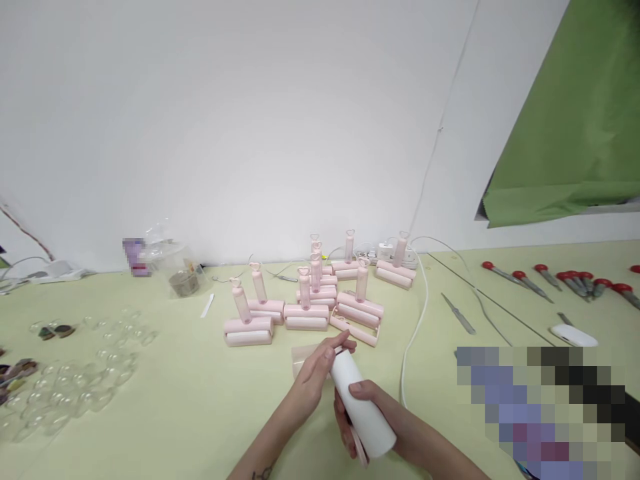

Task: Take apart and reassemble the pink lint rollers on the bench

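Observation:
In front of me a white lint roller roll (361, 403) is held at a slant, its lower end toward me. My right hand (373, 399) wraps its middle, thumb on top, fingers underneath. A pink curved part (361, 448) shows below the roll in the same grasp. My left hand (316, 365) closes on the roll's upper end, fingers over the rim; part of that end is hidden. Behind the left hand lies a clear plastic piece (300, 360). Just beyond, an open pink lint roller frame (356, 329) rests on the table.
Several pink lint rollers (306, 317) stand handle-up beyond my hands. Clear domes (75, 383) spread at left, near a plastic tub (184, 277). A white cable (424, 307) runs along the right, with red-ended tools (533, 283), a grey blade (457, 313) and a white case (574, 335).

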### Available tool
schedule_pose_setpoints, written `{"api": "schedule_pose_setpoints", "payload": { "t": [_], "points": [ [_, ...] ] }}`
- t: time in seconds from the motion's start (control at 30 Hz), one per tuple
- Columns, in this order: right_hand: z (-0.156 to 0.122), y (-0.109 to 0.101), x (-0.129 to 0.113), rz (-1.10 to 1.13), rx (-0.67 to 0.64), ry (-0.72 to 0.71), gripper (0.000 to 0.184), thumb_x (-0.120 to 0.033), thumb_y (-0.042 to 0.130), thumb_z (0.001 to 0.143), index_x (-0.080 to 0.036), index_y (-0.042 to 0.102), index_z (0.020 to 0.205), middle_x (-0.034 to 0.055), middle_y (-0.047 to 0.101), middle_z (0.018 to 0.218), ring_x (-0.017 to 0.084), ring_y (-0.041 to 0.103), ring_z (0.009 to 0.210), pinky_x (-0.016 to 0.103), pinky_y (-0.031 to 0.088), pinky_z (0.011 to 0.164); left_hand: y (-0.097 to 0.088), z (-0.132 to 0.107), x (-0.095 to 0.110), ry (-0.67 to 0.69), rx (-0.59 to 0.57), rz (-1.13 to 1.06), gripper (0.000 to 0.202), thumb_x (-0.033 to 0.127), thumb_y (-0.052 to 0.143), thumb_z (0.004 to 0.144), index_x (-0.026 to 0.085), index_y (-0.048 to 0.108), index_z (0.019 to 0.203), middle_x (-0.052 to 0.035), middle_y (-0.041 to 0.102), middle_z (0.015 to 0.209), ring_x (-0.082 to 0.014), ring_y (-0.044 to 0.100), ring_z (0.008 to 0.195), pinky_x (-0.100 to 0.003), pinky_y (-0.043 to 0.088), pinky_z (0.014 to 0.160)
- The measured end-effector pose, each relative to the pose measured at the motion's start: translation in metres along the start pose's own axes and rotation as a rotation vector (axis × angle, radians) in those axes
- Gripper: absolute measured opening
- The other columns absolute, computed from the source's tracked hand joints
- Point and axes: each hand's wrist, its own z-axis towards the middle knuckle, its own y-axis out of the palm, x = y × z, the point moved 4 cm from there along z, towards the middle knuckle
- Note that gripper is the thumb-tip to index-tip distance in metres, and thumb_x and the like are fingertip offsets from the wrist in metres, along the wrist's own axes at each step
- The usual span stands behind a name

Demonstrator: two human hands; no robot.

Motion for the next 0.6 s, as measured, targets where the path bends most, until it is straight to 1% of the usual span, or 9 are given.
{"api": "schedule_pose_setpoints", "payload": {
  "t": [0.13,0.23,0.3,0.4,0.5,0.6],
  "points": [
    [0.0005,0.0001,0.0017,0.009,-0.045,0.007,0.037,-0.047,0.047,0.069,-0.011,0.054,0.070,0.0047,0.057,0.049,0.015,0.055,0.041,0.023,0.039,0.039,0.0013,-0.0007,0.0012,0.067,-0.040,0.072,0.040,0.037,0.033,0.088,0.023,0.047,0.122,-0.0066,0.054,0.116,-0.0211,0.046,0.112,-0.036,0.033,0.098],
    [0.0005,-0.0004,0.0018,0.007,-0.051,0.009,0.037,-0.048,0.046,0.069,-0.011,0.055,0.069,0.0046,0.057,0.049,0.014,0.055,0.041,0.023,0.040,0.040,0.0021,-0.0014,-0.0012,0.109,-0.058,0.119,0.040,0.035,0.041,0.085,0.024,0.045,0.123,-0.0058,0.051,0.122,-0.0211,0.043,0.115,-0.035,0.031,0.099],
    [0.0004,-0.0009,0.0021,-0.002,-0.047,0.016,0.037,-0.047,0.045,0.069,-0.011,0.055,0.068,0.0042,0.057,0.049,0.014,0.054,0.041,0.022,0.040,0.040,0.0023,-0.0018,-0.0036,0.106,-0.056,0.132,0.040,0.034,0.046,0.083,0.025,0.046,0.123,-0.0053,0.050,0.124,-0.0216,0.042,0.116,-0.035,0.031,0.100],
    [0.0004,-0.0012,0.0028,-0.009,-0.042,0.020,0.036,-0.047,0.044,0.069,-0.012,0.055,0.068,0.0029,0.057,0.048,0.013,0.054,0.041,0.022,0.040,0.040,0.0016,-0.0020,-0.0058,0.086,-0.012,0.078,0.041,0.034,0.052,0.080,0.027,0.048,0.121,-0.0049,0.053,0.122,-0.0221,0.044,0.114,-0.035,0.032,0.099],
    [0.0003,-0.0004,0.0028,-0.013,-0.059,0.002,0.036,-0.047,0.045,0.067,-0.012,0.055,0.069,0.0026,0.056,0.048,0.013,0.054,0.040,0.022,0.039,0.039,0.0017,-0.0014,-0.0077,0.041,0.030,-0.036,0.050,0.036,0.059,0.075,0.026,0.047,0.122,-0.0066,0.056,0.117,-0.0240,0.048,0.109,-0.036,0.037,0.094],
    [0.0001,-0.0002,0.0024,-0.006,-0.063,-0.008,0.035,-0.046,0.047,0.066,-0.012,0.055,0.070,0.0032,0.057,0.048,0.013,0.054,0.040,0.022,0.039,0.040,0.0032,-0.0009,-0.0071,0.045,0.023,-0.089,0.050,0.037,0.061,0.073,0.023,0.050,0.120,-0.0084,0.056,0.113,-0.0250,0.050,0.106,-0.035,0.041,0.090]
  ]
}}
